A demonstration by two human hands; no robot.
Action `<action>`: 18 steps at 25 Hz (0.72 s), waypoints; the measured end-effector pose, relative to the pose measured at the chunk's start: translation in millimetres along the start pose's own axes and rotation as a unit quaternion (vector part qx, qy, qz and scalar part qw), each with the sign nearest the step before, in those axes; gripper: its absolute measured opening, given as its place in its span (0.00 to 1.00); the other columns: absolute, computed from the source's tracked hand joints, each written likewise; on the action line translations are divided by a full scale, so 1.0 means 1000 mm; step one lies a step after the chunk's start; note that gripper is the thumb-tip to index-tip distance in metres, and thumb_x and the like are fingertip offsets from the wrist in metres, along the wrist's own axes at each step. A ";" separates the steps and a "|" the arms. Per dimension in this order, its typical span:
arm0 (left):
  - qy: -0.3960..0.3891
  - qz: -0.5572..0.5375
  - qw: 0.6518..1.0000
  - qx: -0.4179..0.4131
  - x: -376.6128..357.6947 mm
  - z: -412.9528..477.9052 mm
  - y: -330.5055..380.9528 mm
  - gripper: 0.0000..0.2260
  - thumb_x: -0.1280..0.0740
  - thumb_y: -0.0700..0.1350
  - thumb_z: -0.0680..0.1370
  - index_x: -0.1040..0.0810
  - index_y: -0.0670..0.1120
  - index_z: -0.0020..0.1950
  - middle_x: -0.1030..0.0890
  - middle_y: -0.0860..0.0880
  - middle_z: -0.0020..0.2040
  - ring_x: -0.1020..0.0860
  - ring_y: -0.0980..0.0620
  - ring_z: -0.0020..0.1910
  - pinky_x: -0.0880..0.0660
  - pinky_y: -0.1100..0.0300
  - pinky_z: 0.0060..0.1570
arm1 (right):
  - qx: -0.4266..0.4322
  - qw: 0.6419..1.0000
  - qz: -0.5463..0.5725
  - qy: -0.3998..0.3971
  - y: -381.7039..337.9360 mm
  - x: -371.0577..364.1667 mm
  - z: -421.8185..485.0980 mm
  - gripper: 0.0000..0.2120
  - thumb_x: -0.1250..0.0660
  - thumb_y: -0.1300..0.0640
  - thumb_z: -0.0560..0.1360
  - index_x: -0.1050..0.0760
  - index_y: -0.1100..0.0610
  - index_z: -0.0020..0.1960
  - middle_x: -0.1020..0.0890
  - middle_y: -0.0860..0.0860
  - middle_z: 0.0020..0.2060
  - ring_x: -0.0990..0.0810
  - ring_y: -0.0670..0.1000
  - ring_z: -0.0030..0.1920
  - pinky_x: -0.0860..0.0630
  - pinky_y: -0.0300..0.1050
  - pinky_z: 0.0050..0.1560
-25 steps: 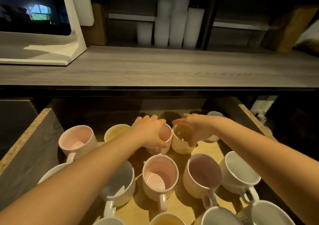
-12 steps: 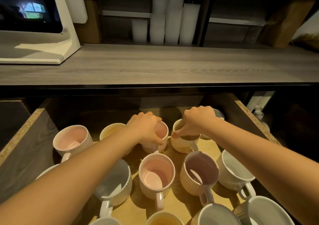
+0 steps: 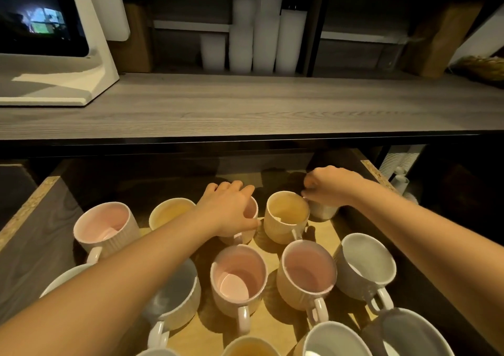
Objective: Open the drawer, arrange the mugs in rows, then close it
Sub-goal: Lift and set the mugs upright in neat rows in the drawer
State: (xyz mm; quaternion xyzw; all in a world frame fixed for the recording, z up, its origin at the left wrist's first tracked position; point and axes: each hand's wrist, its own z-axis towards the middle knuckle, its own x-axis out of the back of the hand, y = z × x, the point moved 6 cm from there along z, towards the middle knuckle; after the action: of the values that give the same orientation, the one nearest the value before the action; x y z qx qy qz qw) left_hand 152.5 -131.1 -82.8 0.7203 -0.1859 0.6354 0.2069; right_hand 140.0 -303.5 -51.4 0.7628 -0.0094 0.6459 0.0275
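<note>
The drawer (image 3: 32,246) stands open below the countertop, with several mugs on its wooden floor. In the back row my left hand (image 3: 226,209) grips the rim of a pink mug (image 3: 252,211) from above. To its right a yellow mug (image 3: 286,216) stands free, handle towards me. My right hand (image 3: 331,186) is closed over the top of a white mug (image 3: 323,211) in the back right corner, hiding most of it. Another pink mug (image 3: 106,224) and a yellow mug (image 3: 170,211) stand at the back left.
Nearer rows hold two pink mugs (image 3: 238,276) (image 3: 308,271) and white mugs (image 3: 365,263) (image 3: 174,295), handles towards me. The grey countertop (image 3: 245,104) overhangs the drawer's back. A white screen stand (image 3: 54,88) and stacked white cups (image 3: 261,28) sit above.
My right hand let go of the yellow mug and moved back and right onto the white corner mug. My left hand stayed on the pink mug.
</note>
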 end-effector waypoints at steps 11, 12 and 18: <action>0.034 -0.071 0.995 -0.065 -0.005 0.007 0.041 0.29 0.39 0.60 0.77 0.42 0.54 0.74 0.34 0.53 0.73 0.35 0.51 0.70 0.42 0.51 0.70 | -0.014 0.993 -0.086 -0.084 0.040 -0.023 0.031 0.21 0.30 0.53 0.71 0.29 0.57 0.62 0.25 0.53 0.48 0.24 0.54 0.52 0.28 0.47 0.57; 0.035 -0.073 0.995 -0.064 -0.006 0.007 0.039 0.28 0.39 0.60 0.77 0.42 0.54 0.74 0.33 0.53 0.72 0.35 0.51 0.70 0.42 0.52 0.70 | -0.009 0.992 -0.094 -0.082 0.041 -0.022 0.032 0.21 0.30 0.53 0.71 0.29 0.57 0.61 0.25 0.52 0.46 0.24 0.52 0.49 0.26 0.45 0.54; 0.008 -0.087 0.994 -0.063 -0.005 0.009 0.036 0.27 0.38 0.59 0.76 0.39 0.53 0.73 0.31 0.53 0.70 0.31 0.51 0.67 0.37 0.51 0.67 | 0.018 0.991 -0.135 0.012 0.039 -0.015 0.007 0.34 0.26 0.48 0.67 0.34 0.55 0.69 0.27 0.56 0.61 0.27 0.55 0.58 0.25 0.42 0.49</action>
State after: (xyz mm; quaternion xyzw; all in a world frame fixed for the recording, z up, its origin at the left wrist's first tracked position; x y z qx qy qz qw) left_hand 140.7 -166.3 -86.6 0.7142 -0.1604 0.6076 0.3081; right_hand 142.5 -342.8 -65.9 0.7494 0.1057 0.6457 0.1009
